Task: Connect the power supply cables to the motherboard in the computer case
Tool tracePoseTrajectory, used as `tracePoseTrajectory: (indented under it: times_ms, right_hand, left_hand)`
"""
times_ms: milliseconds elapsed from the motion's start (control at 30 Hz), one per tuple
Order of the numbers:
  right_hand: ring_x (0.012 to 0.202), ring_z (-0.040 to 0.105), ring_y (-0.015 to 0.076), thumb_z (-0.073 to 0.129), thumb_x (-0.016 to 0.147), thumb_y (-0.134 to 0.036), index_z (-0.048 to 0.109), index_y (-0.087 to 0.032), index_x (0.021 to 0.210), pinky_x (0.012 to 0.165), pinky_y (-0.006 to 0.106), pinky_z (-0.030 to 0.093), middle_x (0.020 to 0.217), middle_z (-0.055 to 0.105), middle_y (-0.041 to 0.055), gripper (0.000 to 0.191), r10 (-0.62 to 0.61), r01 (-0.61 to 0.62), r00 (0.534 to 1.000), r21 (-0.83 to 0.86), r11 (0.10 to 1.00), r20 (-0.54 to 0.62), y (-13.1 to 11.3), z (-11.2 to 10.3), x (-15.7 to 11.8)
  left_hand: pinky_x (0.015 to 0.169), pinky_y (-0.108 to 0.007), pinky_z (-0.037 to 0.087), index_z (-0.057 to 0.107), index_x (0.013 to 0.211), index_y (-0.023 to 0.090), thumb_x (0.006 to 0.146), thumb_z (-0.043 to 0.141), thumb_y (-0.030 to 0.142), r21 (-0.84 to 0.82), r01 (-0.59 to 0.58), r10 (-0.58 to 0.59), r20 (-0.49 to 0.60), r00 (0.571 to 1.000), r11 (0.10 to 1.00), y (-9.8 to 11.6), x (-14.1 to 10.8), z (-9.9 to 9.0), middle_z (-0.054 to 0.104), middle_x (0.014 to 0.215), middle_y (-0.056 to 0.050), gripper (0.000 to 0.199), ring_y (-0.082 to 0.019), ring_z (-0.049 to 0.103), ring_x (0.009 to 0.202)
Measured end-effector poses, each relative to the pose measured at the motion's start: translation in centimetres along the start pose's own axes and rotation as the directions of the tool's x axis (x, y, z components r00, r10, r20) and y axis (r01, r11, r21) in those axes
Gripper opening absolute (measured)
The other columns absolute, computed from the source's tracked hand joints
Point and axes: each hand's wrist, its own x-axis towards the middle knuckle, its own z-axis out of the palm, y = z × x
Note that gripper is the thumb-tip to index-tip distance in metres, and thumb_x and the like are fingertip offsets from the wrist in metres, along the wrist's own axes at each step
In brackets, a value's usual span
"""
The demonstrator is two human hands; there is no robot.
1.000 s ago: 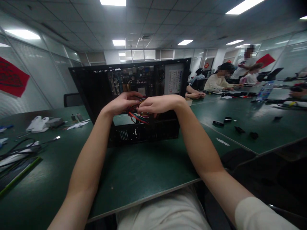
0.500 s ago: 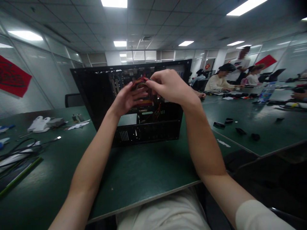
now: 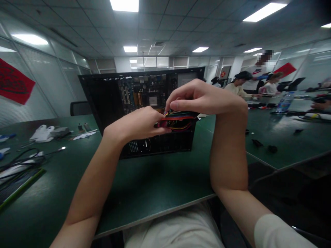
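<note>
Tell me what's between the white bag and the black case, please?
Between them, the head view shows a grey block, two small upright things and white paper.

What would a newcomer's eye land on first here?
Likely the open black computer case standing on the green table, straight ahead. In front of it, both hands, left and right, are at a bundle of coloured wires. Then the red paper hanging at far left.

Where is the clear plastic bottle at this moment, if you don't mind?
Head view, right side: on the green table, left of a blurred hand.
</note>
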Motion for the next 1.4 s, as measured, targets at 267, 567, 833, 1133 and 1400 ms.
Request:
tracePoseTrajectory:
  times_ms: [267, 567, 833, 1133, 1400]
  right_hand:
    - [0.079, 0.062, 0.0105, 0.063, 0.11, -0.055, 0.079, -0.012, 0.108, 0.068, 0.021, 0.047, 0.089, 0.073, 0.0028, 0.046, -0.121, 0.115, 0.98, 0.046, 0.992, 0.16, 0.0, 0.7, 1.1]
    - [0.078, 0.065, 0.0095, 0.069, 0.107, -0.052, 0.076, -0.012, 0.119, 0.069, 0.019, 0.05, 0.096, 0.075, 0.0039, 0.043, -0.151, 0.105, 0.96, 0.195, 0.975, 0.236, 0.4, 0.9, 1.0]
    - [0.094, 0.073, 0.0149, 0.091, 0.089, -0.047, 0.076, -0.014, 0.125, 0.081, 0.023, 0.061, 0.11, 0.077, 0.0071, 0.051, -0.189, 0.125, 0.963, 0.305, 0.944, 0.19, 1.2, 1.5, 1.4]
    - [0.087, 0.073, 0.0123, 0.083, 0.097, -0.05, 0.075, -0.012, 0.129, 0.077, 0.02, 0.058, 0.103, 0.078, 0.006, 0.05, -0.22, 0.147, 0.931, 0.254, 0.956, 0.29, 0.4, 1.5, 1.5]
    - [0.086, 0.066, 0.0126, 0.064, 0.109, -0.053, 0.076, -0.012, 0.123, 0.073, 0.022, 0.051, 0.101, 0.077, 0.0066, 0.045, -0.189, 0.171, 0.977, 0.163, 0.972, 0.101, 1.4, 1.8, 2.1]
  left_hand:
    - [0.089, -0.03, 0.059, 0.08, 0.108, 0.018, 0.093, 0.073, 0.029, -0.124, -0.244, 0.22, -0.181, 0.959, 0.962, -0.3, -0.5, -0.2, 0.079, 0.114, -0.009, 0.019, -0.022, 0.074, 0.1]
    - [0.065, -0.023, 0.05, 0.078, 0.089, 0.017, 0.093, 0.072, 0.028, -0.239, -0.257, 0.214, -0.191, 0.958, 0.936, -0.4, -1.2, -1.2, 0.073, 0.076, 0.0, 0.014, -0.013, 0.066, 0.068]
    - [0.064, -0.022, 0.046, 0.076, 0.085, 0.016, 0.092, 0.071, 0.021, -0.197, -0.247, 0.195, -0.25, 0.948, 0.949, -0.2, -2.4, -2.4, 0.073, 0.079, -0.002, 0.01, -0.012, 0.065, 0.07]
    - [0.072, -0.023, 0.051, 0.082, 0.095, 0.018, 0.093, 0.079, 0.029, -0.349, -0.297, 0.273, -0.118, 0.955, 0.889, -0.1, -2.5, -2.4, 0.08, 0.088, -0.002, 0.011, -0.015, 0.072, 0.08]
    - [0.056, -0.023, 0.045, 0.083, 0.084, 0.017, 0.087, 0.085, 0.041, -0.477, -0.222, 0.163, -0.163, 0.973, 0.85, -2.4, -1.1, -1.2, 0.076, 0.073, -0.003, 0.024, -0.014, 0.065, 0.064]
